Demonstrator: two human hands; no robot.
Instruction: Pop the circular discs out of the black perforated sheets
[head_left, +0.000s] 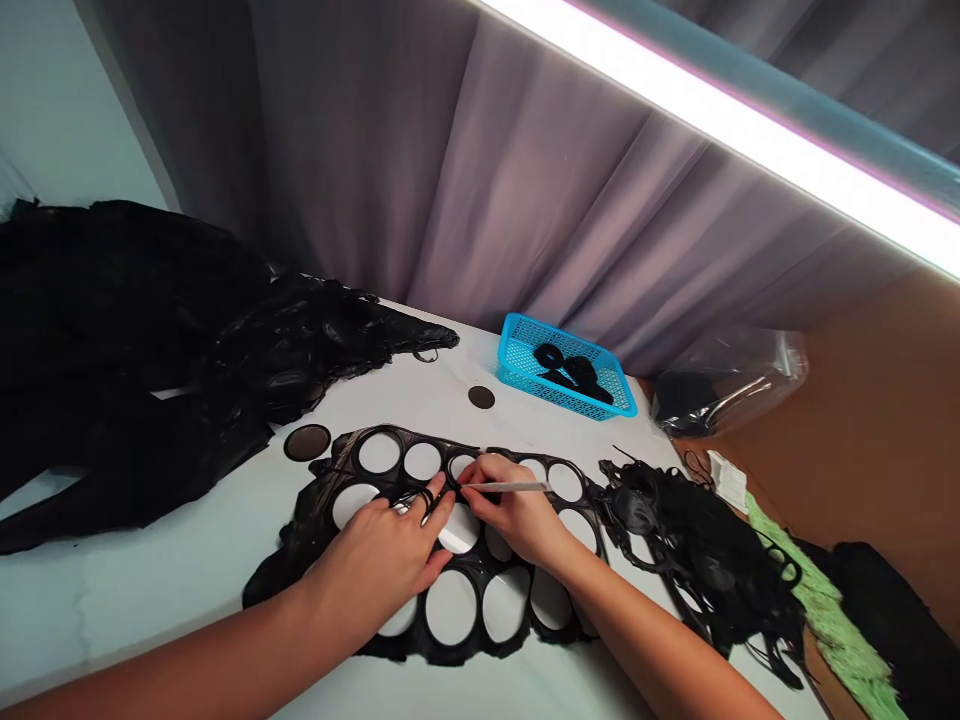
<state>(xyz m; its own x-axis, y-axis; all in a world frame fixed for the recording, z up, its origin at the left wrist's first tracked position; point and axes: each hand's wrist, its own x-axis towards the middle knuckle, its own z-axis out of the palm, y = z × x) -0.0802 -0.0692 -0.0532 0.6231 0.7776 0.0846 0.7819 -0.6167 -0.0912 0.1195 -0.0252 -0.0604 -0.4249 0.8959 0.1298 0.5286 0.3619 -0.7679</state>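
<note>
A black sheet (306,528) with rows of large round holes lies on the white table, and the table top shows through the holes. My left hand (382,550) rests on it, fingers stretched out and pressing near the middle holes. Thin black rings (420,497) loop around those fingers. Pinched in my right hand (517,510) is a thin, pale, pen-like tool (521,487). Its tip meets the edge of an upper-row hole, close to my left fingertips; the tip itself is too small to make out.
Two dark discs, one small (481,397) and one larger (307,442), lie beyond the sheet. A blue basket (566,365) holds black pieces. Heaped black material (187,320) covers the left side; black scraps (697,550) lie right. A clear plastic bag (731,380) stands behind them.
</note>
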